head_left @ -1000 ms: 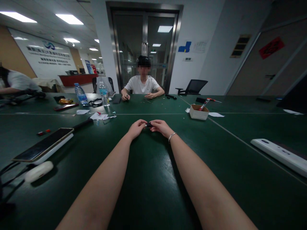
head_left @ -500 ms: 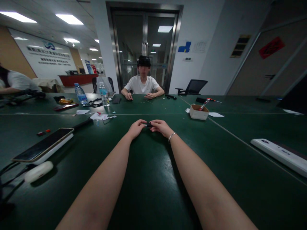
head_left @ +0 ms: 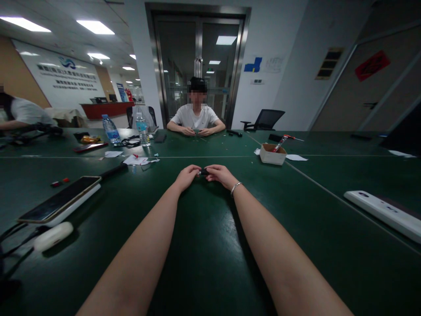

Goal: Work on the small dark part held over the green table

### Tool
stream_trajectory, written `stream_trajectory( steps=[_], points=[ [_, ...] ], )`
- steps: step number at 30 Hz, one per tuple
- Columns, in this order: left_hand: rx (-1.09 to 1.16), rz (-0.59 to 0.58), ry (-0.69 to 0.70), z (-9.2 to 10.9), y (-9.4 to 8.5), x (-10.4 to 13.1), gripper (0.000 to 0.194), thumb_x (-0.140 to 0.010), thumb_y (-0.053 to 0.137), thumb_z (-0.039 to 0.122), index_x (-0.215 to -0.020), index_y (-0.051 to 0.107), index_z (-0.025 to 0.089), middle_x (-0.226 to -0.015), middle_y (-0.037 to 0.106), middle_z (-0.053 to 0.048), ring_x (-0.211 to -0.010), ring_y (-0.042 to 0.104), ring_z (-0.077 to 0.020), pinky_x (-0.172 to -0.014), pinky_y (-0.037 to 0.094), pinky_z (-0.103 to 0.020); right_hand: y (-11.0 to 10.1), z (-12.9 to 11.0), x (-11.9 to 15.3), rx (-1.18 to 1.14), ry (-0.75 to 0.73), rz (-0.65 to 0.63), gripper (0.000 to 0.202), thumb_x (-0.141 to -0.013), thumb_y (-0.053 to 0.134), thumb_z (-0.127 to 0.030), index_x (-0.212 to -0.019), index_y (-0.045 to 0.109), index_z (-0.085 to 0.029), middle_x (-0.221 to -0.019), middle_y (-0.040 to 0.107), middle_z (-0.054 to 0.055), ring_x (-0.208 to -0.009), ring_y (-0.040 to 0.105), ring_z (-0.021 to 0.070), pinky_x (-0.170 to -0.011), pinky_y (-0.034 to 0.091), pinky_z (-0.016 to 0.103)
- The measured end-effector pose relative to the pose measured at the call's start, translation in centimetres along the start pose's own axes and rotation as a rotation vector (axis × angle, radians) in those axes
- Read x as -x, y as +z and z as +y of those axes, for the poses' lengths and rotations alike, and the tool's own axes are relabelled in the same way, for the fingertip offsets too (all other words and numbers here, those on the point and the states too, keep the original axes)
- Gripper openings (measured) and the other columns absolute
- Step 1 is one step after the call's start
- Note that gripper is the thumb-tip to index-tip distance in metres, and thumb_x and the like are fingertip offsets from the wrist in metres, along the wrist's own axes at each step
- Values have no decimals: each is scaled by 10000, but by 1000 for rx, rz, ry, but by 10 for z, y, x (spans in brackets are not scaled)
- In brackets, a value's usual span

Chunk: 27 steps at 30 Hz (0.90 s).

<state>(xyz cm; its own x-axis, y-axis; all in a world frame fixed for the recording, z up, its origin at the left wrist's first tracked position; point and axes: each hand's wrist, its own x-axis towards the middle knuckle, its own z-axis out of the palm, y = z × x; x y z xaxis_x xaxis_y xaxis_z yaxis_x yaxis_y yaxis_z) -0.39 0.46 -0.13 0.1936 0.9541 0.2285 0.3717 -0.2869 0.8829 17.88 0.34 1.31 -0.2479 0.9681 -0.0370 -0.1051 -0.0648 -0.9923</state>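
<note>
Just above the green table (head_left: 204, 228), my two hands meet at a small black object (head_left: 204, 172). My right hand (head_left: 222, 175), with a bracelet (head_left: 236, 188) at the wrist, pinches its dark body. The fingertips of my left hand (head_left: 188, 177) are pressed together at its left end, where a small light or metallic part shows. What exactly the left fingertips grip is too small to tell.
Opposite sits a person (head_left: 196, 116) with both hands on the table. Bottles (head_left: 143, 131), papers (head_left: 136, 160), a phone (head_left: 61, 198) and a white case (head_left: 53, 237) lie left. A small box (head_left: 272, 156) and a white power strip (head_left: 384, 213) are right.
The hands of the person opposite have come closer together on the table. My own hands have barely moved around the small black object.
</note>
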Motion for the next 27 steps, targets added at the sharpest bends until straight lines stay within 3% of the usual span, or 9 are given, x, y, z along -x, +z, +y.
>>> stream_trajectory(
  steps=[3,7,11,20,24,27],
  points=[
    [-19,-23,7,-3,0,-1,353,-856,410,382,-1020,649,180,-754,641,-28,-708,572,-148,-670,439,-271,0,0,0,-3,-7,-4,81,-854,601,-76,-918,649,-85,-641,679,55,-522,649,91,-525,565,153],
    [0,-1,21,-3,1,-2,300,-817,475,321,-1013,649,175,-894,663,-43,-785,588,-145,-719,446,-266,1,-1,1,-11,7,5,79,-852,602,-66,-916,646,-80,-633,675,51,-510,644,89,-508,560,151],
    [-11,-13,14,-2,1,-2,319,-833,455,341,-1014,649,163,-751,641,-29,-710,577,-145,-697,448,-272,0,0,0,-17,3,-3,80,-853,600,-58,-914,645,-82,-648,680,51,-510,644,86,-508,561,153],
    [25,17,30,-4,1,-3,297,-791,526,327,-1015,645,172,-823,656,-34,-752,585,-148,-710,444,-268,0,0,-1,-16,5,-4,94,-869,573,-58,-933,641,-74,-637,679,61,-503,639,89,-510,558,157],
    [25,-25,17,-6,1,-3,355,-856,421,389,-1023,641,167,-718,631,-26,-694,575,-148,-660,436,-268,1,-1,0,-15,6,-1,103,-871,561,-48,-934,639,-71,-636,678,60,-503,640,91,-510,559,158],
    [3,-13,25,-6,1,-3,317,-823,485,357,-1039,640,184,-822,658,-31,-735,584,-142,-701,445,-266,0,0,0,-16,-6,-10,102,-861,578,-50,-934,646,-72,-651,682,63,-520,646,93,-526,564,161]
  ],
)
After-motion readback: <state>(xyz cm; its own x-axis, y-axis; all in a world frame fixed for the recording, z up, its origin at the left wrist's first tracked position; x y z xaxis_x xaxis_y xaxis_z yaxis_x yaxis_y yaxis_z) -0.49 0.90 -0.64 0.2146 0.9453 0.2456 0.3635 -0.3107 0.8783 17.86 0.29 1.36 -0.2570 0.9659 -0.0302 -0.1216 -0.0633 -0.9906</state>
